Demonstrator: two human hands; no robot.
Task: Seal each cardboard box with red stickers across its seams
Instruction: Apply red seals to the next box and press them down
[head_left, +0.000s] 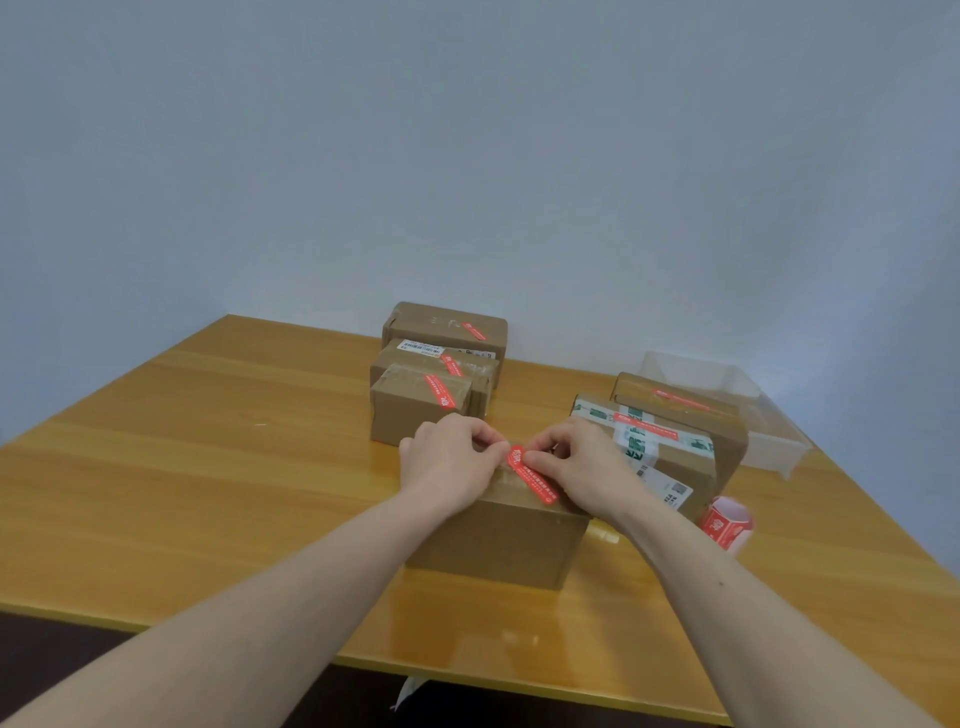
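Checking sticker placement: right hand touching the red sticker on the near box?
Touching. The head view shows the right hand with its thumb pressed on the red sticker atop the near box.

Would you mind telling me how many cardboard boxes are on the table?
6: three far centre, two at right, one under the hands. Others may be hidden.

Parcel-packing station — plain room

My wooden table (208, 467) holds sealed cardboard boxes (421, 410) and a sticker roll (727, 522) against a bare wall (467, 156).
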